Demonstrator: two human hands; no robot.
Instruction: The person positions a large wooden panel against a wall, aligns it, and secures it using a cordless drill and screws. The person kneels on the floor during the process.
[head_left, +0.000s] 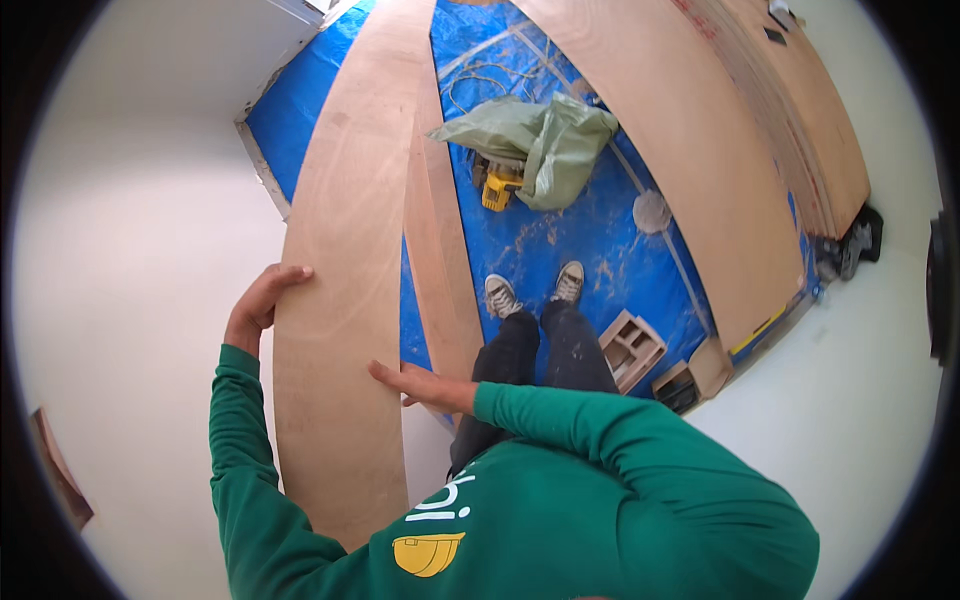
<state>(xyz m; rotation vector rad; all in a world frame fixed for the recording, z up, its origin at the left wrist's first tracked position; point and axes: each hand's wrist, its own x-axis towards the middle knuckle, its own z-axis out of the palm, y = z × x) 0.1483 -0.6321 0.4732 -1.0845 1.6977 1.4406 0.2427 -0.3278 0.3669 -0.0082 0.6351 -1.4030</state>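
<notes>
A long pale plywood board [340,200] runs from near my body up to the top of the view. My left hand [270,290] grips its left edge, thumb lying on the face and the other fingers mostly hidden behind it. Lower down, my right hand [420,385] holds the opposite edge, its fingers partly out of sight. A second, narrower wooden board [447,280] lies just right of and partly beneath the held one, on the blue sheet [540,240] that covers the floor.
A green plastic bag [560,150] lies over a yellow power tool [500,190] past my shoes [566,285]. Long plywood panels [690,170] line the right side, near wooden boxes [632,350] and a round disc [651,212]. A white wall [130,280] bounds my left.
</notes>
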